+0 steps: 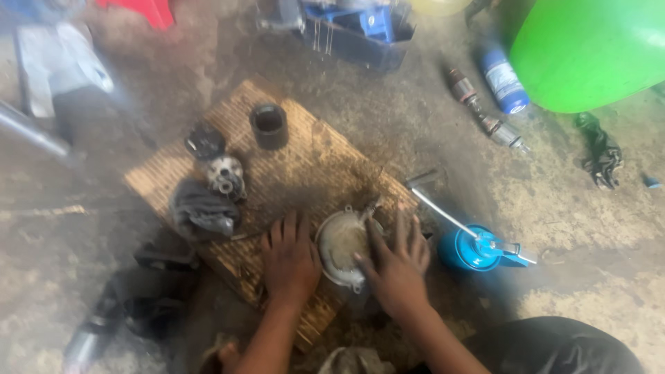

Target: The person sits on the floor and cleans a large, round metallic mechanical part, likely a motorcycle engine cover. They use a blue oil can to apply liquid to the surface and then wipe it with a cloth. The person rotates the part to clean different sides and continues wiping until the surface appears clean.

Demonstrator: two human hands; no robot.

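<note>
Hands, left (289, 257) and right (395, 264), lie flat and open, flanking a round metal cover (343, 242) near the mat's (305, 159) front edge.

Both hands low centre of frame, forearms coming up from the bottom edge. Left hand (289, 257) flat, palm down, fingers together pointing up-frame. Right hand (396, 266) palm down, fingers spread, angled up-left, blurred. Hands close but apart, neither closed on anything.
</note>
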